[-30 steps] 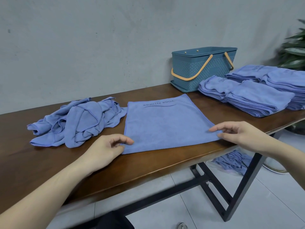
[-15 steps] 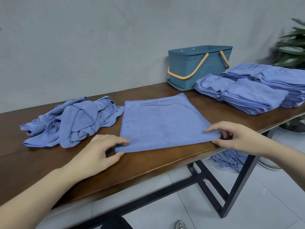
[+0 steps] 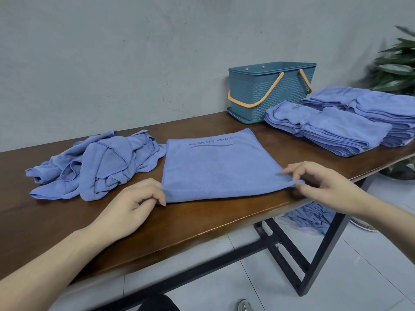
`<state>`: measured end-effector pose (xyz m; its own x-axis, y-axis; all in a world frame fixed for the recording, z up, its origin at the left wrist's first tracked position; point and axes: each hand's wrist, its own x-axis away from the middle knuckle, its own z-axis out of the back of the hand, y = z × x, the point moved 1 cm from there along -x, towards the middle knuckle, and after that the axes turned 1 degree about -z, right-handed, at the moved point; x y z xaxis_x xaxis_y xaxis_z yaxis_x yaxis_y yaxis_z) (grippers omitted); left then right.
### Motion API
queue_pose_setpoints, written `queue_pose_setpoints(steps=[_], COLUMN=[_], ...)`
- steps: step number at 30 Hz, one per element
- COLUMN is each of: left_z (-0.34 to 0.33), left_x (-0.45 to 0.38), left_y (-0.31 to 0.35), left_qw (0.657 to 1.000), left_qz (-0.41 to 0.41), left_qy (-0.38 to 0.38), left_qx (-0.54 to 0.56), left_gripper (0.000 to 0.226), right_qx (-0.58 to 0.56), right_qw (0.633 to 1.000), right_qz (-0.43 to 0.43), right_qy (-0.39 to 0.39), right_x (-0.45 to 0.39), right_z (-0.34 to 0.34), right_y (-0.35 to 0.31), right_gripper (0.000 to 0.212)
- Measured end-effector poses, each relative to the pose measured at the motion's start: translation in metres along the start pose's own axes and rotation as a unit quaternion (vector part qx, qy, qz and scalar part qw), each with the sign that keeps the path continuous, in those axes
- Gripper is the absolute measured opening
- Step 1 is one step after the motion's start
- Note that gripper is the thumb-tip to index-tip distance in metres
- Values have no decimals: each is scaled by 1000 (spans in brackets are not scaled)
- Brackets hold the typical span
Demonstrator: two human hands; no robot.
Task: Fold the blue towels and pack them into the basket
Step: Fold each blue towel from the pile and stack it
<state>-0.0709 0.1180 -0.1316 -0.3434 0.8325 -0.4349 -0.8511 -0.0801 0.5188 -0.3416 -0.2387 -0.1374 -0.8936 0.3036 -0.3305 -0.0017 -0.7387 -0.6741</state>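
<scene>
Flat towel (image 3: 221,167), lettering at far edge, both hands (image 3: 132,204) (image 3: 323,187) pinching near corners

Matt cloth towel (image 3: 220,167), glossy wooden table (image 3: 202,223)

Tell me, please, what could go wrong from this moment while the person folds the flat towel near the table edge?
1. The left hand and right hand pinch only the near corners of the flat towel, so a corner may slip and the fold may come out crooked.
2. The towel lies beside the crumpled pile; lifting it may drag a loose piece along.
3. Its near right corner sits at the table edge, and towels already lie on the floor below; this one may slide off too.
</scene>
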Motion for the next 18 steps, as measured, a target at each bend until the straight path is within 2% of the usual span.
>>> queue_pose_setpoints(steps=[2, 3, 6, 9, 14, 18], left_z=[-1, -2, -4, -4, -4, -2], left_x=[-2, -4, -10, -15, -12, -11], left_y=[-3, -4, -7, -11, -8, -5], left_qw=[1000, 1000, 998, 994, 996, 994], left_qz=[17, 25, 53, 95, 83, 97], left_qy=[-10, -11, 5, 10, 4, 3], left_qx=[8, 14, 31, 46, 34, 46], left_gripper=[32, 37, 47, 37, 35, 43], right_qx=[-54, -43, -4, 19, 53, 74], right_qw=[998, 999, 997, 996, 994, 991], right_qz=[-4, 6, 42, 71, 97, 105], right_qy=[11, 32, 67, 45, 27, 36], right_x=[2, 1, -4, -9, -6, 5], right_z=[-5, -7, -12, -15, -14, -10], right_y=[-1, 0, 2, 0, 7, 12], right_gripper=[19, 20, 39, 50, 35, 22])
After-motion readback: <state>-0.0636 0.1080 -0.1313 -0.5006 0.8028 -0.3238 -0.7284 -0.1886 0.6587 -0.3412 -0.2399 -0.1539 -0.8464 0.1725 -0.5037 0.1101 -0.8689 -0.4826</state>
